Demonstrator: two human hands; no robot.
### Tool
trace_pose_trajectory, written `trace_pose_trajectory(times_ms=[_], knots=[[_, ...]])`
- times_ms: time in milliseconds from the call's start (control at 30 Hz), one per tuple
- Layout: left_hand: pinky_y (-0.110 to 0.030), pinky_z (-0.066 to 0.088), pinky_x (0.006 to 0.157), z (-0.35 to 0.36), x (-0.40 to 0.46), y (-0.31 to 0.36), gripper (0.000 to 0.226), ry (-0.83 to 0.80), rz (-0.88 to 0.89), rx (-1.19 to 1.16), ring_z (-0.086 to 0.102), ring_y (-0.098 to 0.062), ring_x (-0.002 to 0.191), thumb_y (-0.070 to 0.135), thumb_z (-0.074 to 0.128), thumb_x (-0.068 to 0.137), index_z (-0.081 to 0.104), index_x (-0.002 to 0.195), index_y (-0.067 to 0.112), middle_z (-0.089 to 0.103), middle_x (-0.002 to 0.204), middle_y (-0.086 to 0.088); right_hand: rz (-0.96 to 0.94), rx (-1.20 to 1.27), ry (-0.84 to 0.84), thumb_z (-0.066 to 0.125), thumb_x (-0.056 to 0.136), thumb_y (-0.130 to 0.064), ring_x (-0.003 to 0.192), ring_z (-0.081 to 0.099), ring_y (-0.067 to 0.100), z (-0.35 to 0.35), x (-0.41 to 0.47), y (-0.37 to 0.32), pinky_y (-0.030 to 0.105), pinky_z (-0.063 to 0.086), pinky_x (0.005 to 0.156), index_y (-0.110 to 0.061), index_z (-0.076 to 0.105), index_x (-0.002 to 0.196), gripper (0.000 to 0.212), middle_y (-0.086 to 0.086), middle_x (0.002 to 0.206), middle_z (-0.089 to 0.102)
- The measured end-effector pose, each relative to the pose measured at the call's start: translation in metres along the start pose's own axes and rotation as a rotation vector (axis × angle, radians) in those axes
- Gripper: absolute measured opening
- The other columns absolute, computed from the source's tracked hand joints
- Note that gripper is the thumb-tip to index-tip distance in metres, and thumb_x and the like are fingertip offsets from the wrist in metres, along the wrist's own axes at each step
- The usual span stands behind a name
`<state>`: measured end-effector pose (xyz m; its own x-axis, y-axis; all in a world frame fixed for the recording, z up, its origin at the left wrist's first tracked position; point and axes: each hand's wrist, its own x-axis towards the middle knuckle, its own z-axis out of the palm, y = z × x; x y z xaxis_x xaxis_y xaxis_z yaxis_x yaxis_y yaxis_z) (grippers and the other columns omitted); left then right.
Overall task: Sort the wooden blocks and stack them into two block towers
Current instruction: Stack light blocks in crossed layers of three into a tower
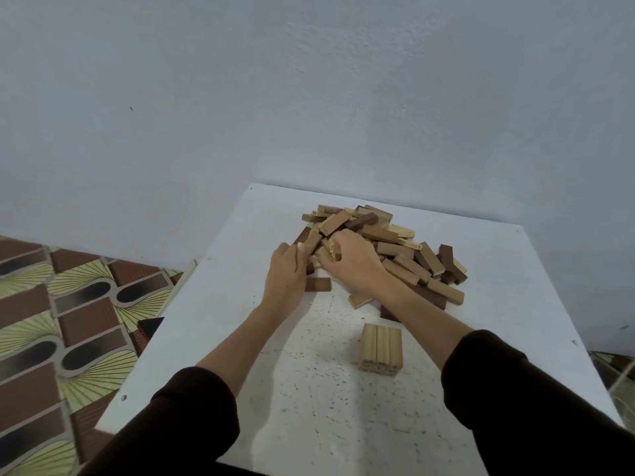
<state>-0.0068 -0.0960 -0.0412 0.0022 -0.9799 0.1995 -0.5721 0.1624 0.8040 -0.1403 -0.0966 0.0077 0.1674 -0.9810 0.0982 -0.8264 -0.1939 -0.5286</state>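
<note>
A loose heap of light and dark wooden blocks (388,235) lies at the far middle of the white table (240,338). Three light blocks (380,348) lie side by side as one flat layer nearer to me. My left hand (287,273) reaches into the heap's left edge, its fingers curled against blocks there. My right hand (350,261) grips a light block (332,250) at the front of the heap. A dark block (318,284) and a light block (359,299) lie loose just in front of the heap.
The table stands against a pale blue wall (309,97). Patterned floor (62,321) shows on the left, with a dark object (149,326) beside the table's left edge. Bare table surface lies left of the three-block layer and near my sleeves.
</note>
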Motion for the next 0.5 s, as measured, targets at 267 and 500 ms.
trace_pose_trajectory(times_ms=[267, 500], knots=[[-0.009, 0.036, 0.054, -0.016, -0.045, -0.014, 0.013, 0.017, -0.156, -0.211, 0.045, -0.008, 0.063, -0.001, 0.053, 0.088, 0.057, 0.088, 0.01, 0.055, 0.072, 0.0, 0.232, 0.383, -0.076, 0.067, 0.081, -0.019, 0.056, 0.037, 0.011, 0.025, -0.038, -0.04, 0.02, 0.028, 0.046, -0.015, 0.035, 0.065, 0.036, -0.003, 0.062, 0.04], [-0.013, 0.043, 0.06, -0.04, -0.068, -0.037, 0.012, 0.122, -0.228, -0.137, 0.054, -0.01, 0.069, 0.012, 0.071, 0.082, 0.061, 0.087, 0.015, 0.061, 0.078, 0.004, 0.38, 0.449, 0.063, 0.057, 0.093, -0.015, 0.064, 0.043, 0.004, 0.072, -0.058, -0.051, 0.005, 0.036, 0.049, -0.009, 0.045, 0.085, 0.016, -0.009, 0.072, 0.042]])
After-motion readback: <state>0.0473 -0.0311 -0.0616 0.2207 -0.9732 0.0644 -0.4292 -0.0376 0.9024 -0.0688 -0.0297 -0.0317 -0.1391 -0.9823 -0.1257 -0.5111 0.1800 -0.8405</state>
